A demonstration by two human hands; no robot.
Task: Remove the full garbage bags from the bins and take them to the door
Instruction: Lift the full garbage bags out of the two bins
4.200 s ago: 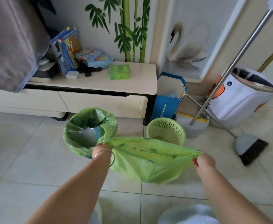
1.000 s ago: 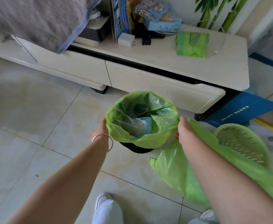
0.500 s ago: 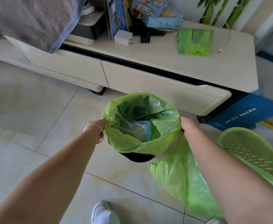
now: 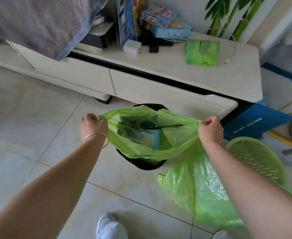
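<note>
We see the left hand (image 4: 93, 125) and the right hand (image 4: 210, 130) each pinching one side of the rim of a green garbage bag (image 4: 176, 140), with the fingers curled around the plastic. The two grip points sit well apart, so the mouth of the bag is stretched wide between them. The bag sits in a black bin (image 4: 141, 163) on the tiled floor (image 4: 29, 135); the bag's rim is free of the bin's edge, and the black edge is exposed at the near and far sides. Inside the bag we see a light blue carton (image 4: 152, 138) and crumpled clear plastic beside it.

A second green bag (image 4: 202, 192) hangs below the right forearm, just right of the bin and touching it. We cannot tell how this second bag is held. A green perforated basket (image 4: 255, 159) stands on the floor to the right of it.

A silver bangle (image 4: 96, 138) circles the left wrist. Behind the bin stands a low cream cabinet (image 4: 159, 73) with two drawers. On its top lie a folded stack of green bags (image 4: 202, 52), a white plug adapter (image 4: 131, 47) and coloured boxes (image 4: 160, 16). A grey towel (image 4: 34, 23) hangs over the cabinet's left end. A white shoe (image 4: 110, 226) shows at the bottom edge
</note>
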